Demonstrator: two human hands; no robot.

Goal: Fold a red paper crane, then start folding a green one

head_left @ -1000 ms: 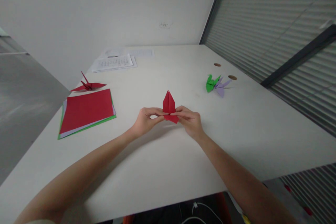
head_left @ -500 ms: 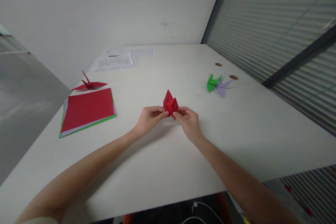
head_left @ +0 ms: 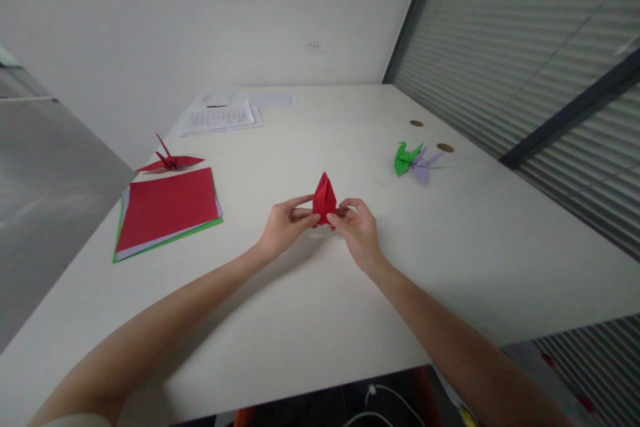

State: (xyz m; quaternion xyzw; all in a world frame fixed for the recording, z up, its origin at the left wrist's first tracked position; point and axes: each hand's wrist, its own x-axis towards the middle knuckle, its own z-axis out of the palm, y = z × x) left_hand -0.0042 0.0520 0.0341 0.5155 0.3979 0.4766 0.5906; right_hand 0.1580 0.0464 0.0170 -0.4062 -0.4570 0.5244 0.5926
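A red folded origami paper stands between my hands, its narrow tip pointing up and away from me. My left hand pinches its lower left side, thumb in front and fingers behind. At the lower right side, my right hand pinches it the same way, with the index finger bent and lifted a little off the paper. Both thumbs press near the bottom edge. The back of the paper and the fingertips behind it are hidden.
A stack of coloured paper sheets, red on top, lies at left. Behind it sits a red origami crane. Green and lilac folded cranes are at right, near two round table holes. Printed sheets lie at the back left.
The front flap of the red paper, which was folded down, now stands up against the rest, making one narrow point. My right index finger has lifted slightly; my hands stay in place.
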